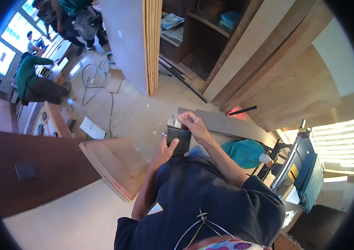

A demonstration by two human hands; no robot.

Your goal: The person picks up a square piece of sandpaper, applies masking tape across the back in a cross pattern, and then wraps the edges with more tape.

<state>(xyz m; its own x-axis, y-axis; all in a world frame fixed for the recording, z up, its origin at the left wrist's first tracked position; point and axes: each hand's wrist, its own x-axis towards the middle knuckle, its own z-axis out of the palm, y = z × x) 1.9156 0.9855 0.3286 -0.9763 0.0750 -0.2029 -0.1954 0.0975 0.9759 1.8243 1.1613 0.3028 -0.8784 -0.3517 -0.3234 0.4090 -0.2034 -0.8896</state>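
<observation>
My left hand (163,153) is wrapped round a small black square piece (179,142), its thumb lying on the flat face. The piece is held in front of my body. At its far edge is a pale ring that looks like a roll of tape (174,121). My right hand (193,124) is closed in a pinch at the roll's right side, just above the black piece. My fingers partly cover the roll, so the exact grip is hard to see.
Stacked wooden panels (112,160) lie to the left, beside a dark brown board (47,171) with a dark square on it. Tall boards (127,46) stand ahead. A teal bag-like bundle (243,153) and a bench machine (300,162) are at right. Cables (95,81) cross the floor near several other people.
</observation>
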